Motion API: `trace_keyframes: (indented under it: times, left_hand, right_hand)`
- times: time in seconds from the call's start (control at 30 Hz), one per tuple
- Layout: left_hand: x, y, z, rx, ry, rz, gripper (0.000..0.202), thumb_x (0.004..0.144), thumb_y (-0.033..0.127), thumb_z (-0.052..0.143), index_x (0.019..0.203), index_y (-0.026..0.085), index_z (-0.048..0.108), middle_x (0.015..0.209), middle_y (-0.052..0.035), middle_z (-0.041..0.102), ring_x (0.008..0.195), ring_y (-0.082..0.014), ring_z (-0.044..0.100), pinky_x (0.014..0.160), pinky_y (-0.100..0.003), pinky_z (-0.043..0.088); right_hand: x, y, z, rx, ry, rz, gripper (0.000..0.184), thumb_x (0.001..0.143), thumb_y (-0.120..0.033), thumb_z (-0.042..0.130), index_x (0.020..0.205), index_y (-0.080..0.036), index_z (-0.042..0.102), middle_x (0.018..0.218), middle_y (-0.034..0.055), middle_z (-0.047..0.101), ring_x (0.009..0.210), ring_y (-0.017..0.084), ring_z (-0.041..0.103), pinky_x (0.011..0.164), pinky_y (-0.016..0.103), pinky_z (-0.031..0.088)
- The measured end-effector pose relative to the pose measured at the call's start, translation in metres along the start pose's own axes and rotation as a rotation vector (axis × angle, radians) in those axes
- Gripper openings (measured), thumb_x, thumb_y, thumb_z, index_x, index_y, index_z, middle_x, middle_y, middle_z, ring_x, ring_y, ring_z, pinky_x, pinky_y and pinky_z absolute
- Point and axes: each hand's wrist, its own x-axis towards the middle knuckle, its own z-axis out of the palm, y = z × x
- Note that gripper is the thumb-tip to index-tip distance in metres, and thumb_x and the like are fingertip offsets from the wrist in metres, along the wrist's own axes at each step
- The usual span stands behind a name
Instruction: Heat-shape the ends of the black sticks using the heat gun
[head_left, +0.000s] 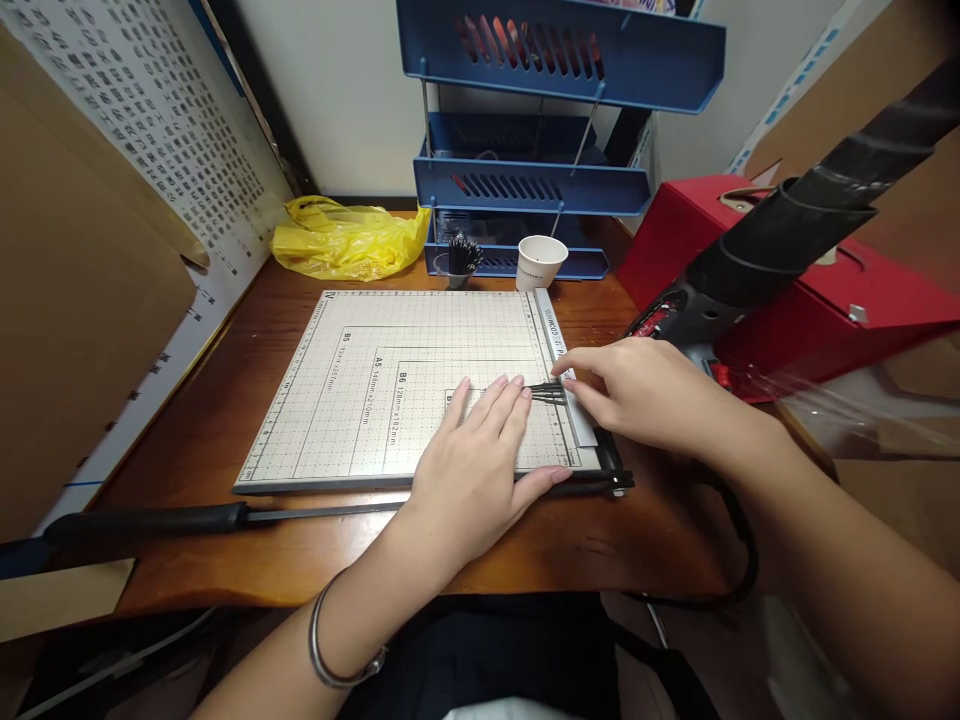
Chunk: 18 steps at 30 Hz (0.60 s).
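Observation:
A pale, grid-marked paper cutter board (322, 400) lies on the table before me. My left hand (476, 450) rests flat on its right half, fingers together and stretched out, the thumb pointing right. From under these fingertips a small row of thin black strands (546, 393) sticks out toward the metal edge strip (562, 370). At that strip, my right hand (641, 390) has its index finger and thumb drawn close together at the strands' right ends. The cutter's long blade arm (315, 513), with a black handle (150, 520), is swung down along the board's near side.
Behind the board stand a clear cup of black strands (461, 262) and a white paper cup (540, 262). A yellow plastic bag (349, 240) and a blue tiered tray (525, 185) are farther back. At right are a red box (795, 290) and a black tube (787, 245).

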Motion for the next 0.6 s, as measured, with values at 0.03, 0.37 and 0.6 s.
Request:
trace_keyframes:
  times: [0.03,0.37,0.6]
  left_hand:
    - [-0.0001,-0.0002,-0.0004,-0.003,0.004,0.001,0.083,0.107,0.067,0.023,0.156,0.003,0.042,0.164,-0.0158,0.041,0.155,-0.0288,0.036,0.13,-0.056,0.025]
    - [-0.0004,-0.0012,-0.0002,-0.011,0.007,0.008,0.081,0.108,0.066,0.024,0.156,0.003,0.043,0.164,-0.0149,0.042,0.155,-0.0283,0.037,0.13,-0.055,0.024]
    - [-0.0012,-0.0021,0.0002,-0.007,0.021,0.017,0.081,0.108,0.066,0.024,0.155,0.003,0.044,0.163,-0.0161,0.043,0.154,-0.0292,0.039,0.129,-0.056,0.026]
  right_hand:
    - [-0.0002,0.0003,-0.0007,0.007,0.011,0.006,0.032,0.094,-0.024,0.048,0.11,-0.025,0.076,0.075,0.003,0.074,0.065,0.019,0.063,0.06,0.029,0.032]
    - [-0.002,-0.0005,-0.0001,0.063,0.0,0.008,0.031,0.094,-0.024,0.049,0.106,-0.026,0.077,0.072,0.0014,0.074,0.064,0.017,0.062,0.061,0.028,0.033]
    - [0.0032,-0.005,0.0025,0.039,-0.063,-0.025,0.023,0.096,-0.027,0.054,0.1,-0.026,0.077,0.074,0.0029,0.073,0.067,0.02,0.063,0.062,0.029,0.032]
